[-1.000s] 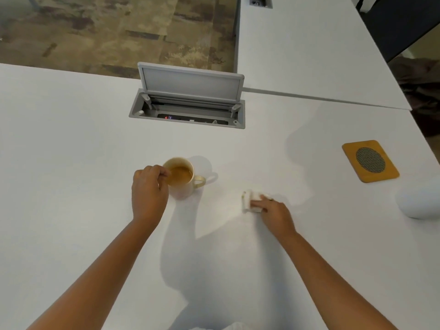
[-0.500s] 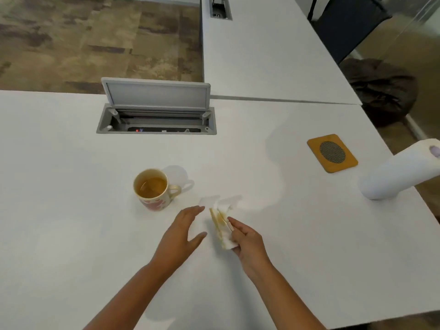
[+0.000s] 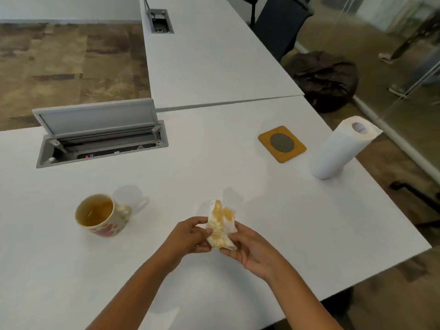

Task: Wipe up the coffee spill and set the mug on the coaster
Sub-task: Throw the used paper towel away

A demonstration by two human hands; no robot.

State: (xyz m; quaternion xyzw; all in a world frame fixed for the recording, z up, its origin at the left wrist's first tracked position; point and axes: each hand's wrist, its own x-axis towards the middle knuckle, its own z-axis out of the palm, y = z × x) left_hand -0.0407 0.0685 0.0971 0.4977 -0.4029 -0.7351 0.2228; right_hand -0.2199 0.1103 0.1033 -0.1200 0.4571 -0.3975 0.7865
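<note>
mug (image 3: 101, 215): cream with red blotchy print low on the side, upright on the tabletop (image 3: 214, 167), handle pointing right, brownish coffee partway up inside. Sits well left of the towel, nothing touching it.

towel (image 3: 220, 226): crumpled white paper towel, soaked with yellow-brown coffee stains down the middle, lifted just above the tabletop, pinched between both hands: left hand (image 3: 190, 236) on its left edge, right hand (image 3: 250, 248) on its lower right.

coaster (image 3: 282, 144): orange-brown rounded square with a dark mesh circle in the centre, flat on the tabletop, far right, well apart from the mug.
</note>
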